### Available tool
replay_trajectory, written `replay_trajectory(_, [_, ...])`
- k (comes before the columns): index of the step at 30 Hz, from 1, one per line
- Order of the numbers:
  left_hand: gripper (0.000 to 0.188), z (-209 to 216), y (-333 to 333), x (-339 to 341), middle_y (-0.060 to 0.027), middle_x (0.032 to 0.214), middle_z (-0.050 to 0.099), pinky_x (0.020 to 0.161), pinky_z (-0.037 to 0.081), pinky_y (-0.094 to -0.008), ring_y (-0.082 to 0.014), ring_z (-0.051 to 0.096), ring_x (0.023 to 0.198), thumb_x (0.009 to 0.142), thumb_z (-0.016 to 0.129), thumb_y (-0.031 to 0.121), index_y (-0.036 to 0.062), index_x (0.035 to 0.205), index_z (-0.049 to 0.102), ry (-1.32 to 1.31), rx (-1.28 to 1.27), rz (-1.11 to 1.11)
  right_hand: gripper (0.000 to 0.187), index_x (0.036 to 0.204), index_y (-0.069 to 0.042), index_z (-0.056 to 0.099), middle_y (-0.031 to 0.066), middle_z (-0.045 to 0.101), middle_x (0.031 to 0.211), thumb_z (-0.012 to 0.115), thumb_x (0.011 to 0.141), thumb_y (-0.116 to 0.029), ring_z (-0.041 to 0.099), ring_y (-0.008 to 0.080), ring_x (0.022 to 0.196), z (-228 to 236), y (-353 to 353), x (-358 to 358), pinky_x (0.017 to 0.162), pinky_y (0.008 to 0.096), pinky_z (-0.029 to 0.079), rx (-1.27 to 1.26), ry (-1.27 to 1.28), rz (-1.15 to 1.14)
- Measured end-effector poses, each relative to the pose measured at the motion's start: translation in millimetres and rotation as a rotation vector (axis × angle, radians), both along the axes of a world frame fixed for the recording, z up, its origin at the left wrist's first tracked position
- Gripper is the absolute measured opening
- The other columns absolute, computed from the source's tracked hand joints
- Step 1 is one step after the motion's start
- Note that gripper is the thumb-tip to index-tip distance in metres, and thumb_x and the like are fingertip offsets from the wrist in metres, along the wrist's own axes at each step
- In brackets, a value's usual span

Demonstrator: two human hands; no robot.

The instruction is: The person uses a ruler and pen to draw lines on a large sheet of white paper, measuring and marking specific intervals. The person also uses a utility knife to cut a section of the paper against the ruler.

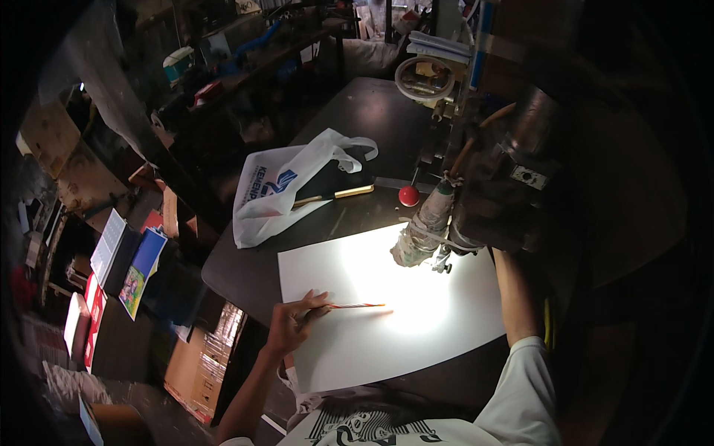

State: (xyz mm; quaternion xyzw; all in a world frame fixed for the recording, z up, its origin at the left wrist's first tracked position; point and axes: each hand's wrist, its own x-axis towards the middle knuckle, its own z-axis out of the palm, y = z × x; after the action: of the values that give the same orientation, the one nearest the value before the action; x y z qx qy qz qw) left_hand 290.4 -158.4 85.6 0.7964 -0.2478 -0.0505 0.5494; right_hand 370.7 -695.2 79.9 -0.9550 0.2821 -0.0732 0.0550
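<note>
My left hand is closed in a pinch on a thin, pointed stick with brownish and pale stripes, too small to name surely. Its tip points right, over a large white sheet on the dark tabletop. A bright light washes out the middle of the sheet. Above the sheet's far right side stands a dark machine, its tapered, wrapped arm reaching down toward it. My right forearm extends up beside the sheet, and the machine hides the right hand, so its fingers do not show.
A white carrier bag lies on the table's far left, with a yellow-handled tool partly against it. A red ball knob sticks out beside the machine, below a round wheel. Cardboard stands left of the table.
</note>
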Motion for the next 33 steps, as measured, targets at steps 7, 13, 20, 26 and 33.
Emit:
replay_trajectory(7, [0.024,-12,40,-31,-0.0146,0.107,0.078,0.118,0.040,-0.0379,-0.0180,0.073,0.106,0.091,0.069,-0.007,-0.0004,0.113,0.075,0.050,-0.037,0.365,0.039,0.135,-0.003,0.057,0.0163,0.062,0.135,0.065,0.098,-0.014,0.064,0.0283,0.123,11,-59,-21,0.105,0.0400,0.049,-0.029,-0.024,0.012])
replay_trajectory(13, [0.022,5,36,-31,-0.0152,0.110,0.077,0.115,0.043,-0.0381,-0.0200,0.072,0.109,0.094,0.069,0.000,-0.0020,0.116,0.073,0.021,0.025,0.369,0.042,0.138,-0.003,0.055,0.0168,0.060,0.138,0.065,0.097,-0.012,0.063,0.0283,0.125,15,-104,-39,0.106,0.0402,0.048,-0.035,-0.037,0.031])
replay_trajectory(20, [0.024,-4,45,-21,-0.0201,0.120,0.073,0.106,0.049,-0.0363,-0.0258,0.068,0.117,0.095,0.069,0.003,-0.0003,0.119,0.071,-0.004,0.068,0.242,0.046,0.141,-0.004,0.053,0.0174,0.058,0.142,0.064,0.097,-0.009,0.061,0.0284,0.126,-12,-153,-52,0.108,0.0405,0.047,0.004,-0.062,0.095])
replay_trajectory(26, [0.018,8,12,-30,-0.0209,0.118,0.073,0.108,0.047,-0.0364,-0.0246,0.067,0.119,0.099,0.064,0.004,-0.0028,0.114,0.071,0.120,0.007,0.228,0.047,0.142,-0.004,0.052,0.0178,0.057,0.144,0.063,0.097,-0.007,0.062,0.0276,0.125,-22,-209,-61,0.108,0.0398,0.047,0.037,-0.319,0.293])
replay_trajectory(33, [0.012,-6,-41,-41,-0.0206,0.111,0.075,0.114,0.041,-0.0366,-0.0248,0.072,0.110,0.100,0.063,0.006,-0.0025,0.106,0.068,0.074,-0.064,0.244,0.037,0.131,-0.006,0.060,0.0163,0.067,0.126,0.068,0.098,-0.020,0.065,0.0345,0.114,46,-153,-12,0.094,0.0411,0.052,-0.266,-0.351,0.527])
